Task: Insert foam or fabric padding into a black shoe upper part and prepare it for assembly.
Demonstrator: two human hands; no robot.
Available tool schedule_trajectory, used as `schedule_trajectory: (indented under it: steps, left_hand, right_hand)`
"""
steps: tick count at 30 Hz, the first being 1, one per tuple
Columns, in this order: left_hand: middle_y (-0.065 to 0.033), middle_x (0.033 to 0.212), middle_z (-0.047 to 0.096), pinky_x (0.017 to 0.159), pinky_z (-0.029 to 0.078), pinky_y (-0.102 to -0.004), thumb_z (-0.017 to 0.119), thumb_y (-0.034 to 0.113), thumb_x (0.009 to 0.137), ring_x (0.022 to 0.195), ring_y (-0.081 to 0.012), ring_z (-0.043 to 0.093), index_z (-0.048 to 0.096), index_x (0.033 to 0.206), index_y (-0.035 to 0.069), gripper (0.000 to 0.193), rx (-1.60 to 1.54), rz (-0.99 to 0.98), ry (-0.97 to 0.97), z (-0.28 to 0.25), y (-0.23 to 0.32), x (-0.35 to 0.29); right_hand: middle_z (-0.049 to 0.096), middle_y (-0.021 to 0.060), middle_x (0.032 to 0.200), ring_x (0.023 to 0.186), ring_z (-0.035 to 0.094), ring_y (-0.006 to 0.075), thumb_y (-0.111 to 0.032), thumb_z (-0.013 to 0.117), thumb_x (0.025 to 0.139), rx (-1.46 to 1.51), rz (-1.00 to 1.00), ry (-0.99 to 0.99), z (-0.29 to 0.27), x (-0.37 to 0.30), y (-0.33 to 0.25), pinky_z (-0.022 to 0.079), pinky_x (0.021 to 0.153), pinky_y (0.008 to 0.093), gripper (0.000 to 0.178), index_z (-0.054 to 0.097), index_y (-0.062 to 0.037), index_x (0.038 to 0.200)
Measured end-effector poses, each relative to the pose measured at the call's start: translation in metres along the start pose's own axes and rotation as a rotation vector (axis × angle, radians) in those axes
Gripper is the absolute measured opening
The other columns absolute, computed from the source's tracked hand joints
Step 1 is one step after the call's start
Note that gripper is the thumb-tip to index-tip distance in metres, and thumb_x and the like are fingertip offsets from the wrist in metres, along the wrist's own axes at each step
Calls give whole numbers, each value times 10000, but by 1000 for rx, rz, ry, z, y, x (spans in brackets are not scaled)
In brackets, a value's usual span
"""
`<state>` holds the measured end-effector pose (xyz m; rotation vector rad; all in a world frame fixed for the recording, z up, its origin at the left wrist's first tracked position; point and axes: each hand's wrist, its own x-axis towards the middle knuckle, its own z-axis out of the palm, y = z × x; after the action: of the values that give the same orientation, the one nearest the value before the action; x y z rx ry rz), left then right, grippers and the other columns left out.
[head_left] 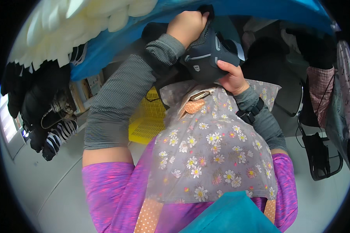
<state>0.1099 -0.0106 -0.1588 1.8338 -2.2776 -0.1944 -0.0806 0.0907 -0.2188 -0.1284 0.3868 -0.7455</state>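
Bag (200, 64), small and dark, is held up between both hands, near the front edge of the blue sheet (260, 7) and above the top edge of the flowered apron (217, 155). The left hand (188, 27) is closed in a fist around black cloth at its upper end; the right hand (234, 79) has its thumb pressed on the front, fingers mostly hidden, so how they sit behind I cannot tell. It looks light and soft, likely to fold or sag rather than break, and not very slippery; the seamed edges and upper end seem the firmest places to take hold. The front is smooth, with a pale-edged zip (198, 57) and rounded corners; ribbed grey cloth shows by the fist. The yellow basket (146, 124) is stiff, perforated plastic.
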Motion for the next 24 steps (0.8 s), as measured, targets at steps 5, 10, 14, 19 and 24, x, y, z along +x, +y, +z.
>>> schedule_trajectory:
  steps: [5, 10, 14, 19, 24]
  left_hand:
    - [-218, 734, 658, 647, 539, -474, 446, 367, 978, 706, -408, 648, 678, 763, 23, 467, 5, -32, -86, 13, -5, 2]
    - [-212, 725, 660, 632, 538, -476, 457, 384, 970, 692, -403, 651, 685, 763, 32, 468, 8, -73, -25, 2, -2, -3]
    - [-195, 690, 659, 591, 535, -474, 471, 389, 962, 647, -391, 653, 690, 764, 45, 454, 55, -103, 90, -28, 19, -7]
    - [-203, 710, 660, 616, 538, -466, 478, 402, 960, 679, -404, 652, 686, 748, 35, 472, 87, -92, 91, -12, -4, -11]
    - [-219, 719, 651, 631, 532, -481, 452, 407, 976, 691, -414, 645, 679, 748, 24, 501, 42, -33, 51, 1, -13, -4]
  right_hand:
    - [612, 154, 1233, 1135, 594, 265, -109, 562, 908, -66, -53, -17, 3, -1, 6, 458, 1009, 399, 400, 527, 27, 1283]
    - [633, 128, 1186, 1103, 605, 241, -96, 570, 908, -52, 24, -43, -1, 1, 4, 467, 989, 378, 351, 561, 17, 1240]
    - [659, 104, 1126, 1060, 621, 208, -69, 599, 894, -15, -36, 17, 19, -6, -2, 483, 958, 354, 288, 614, 8, 1172]
    - [675, 91, 1094, 1014, 643, 197, -59, 614, 891, -101, -2, 24, 20, -1, -5, 505, 922, 333, 273, 626, 13, 1153]
    - [656, 92, 1126, 1031, 625, 185, -69, 638, 881, -150, -53, -23, 13, 3, -7, 502, 922, 326, 320, 598, 5, 1190]
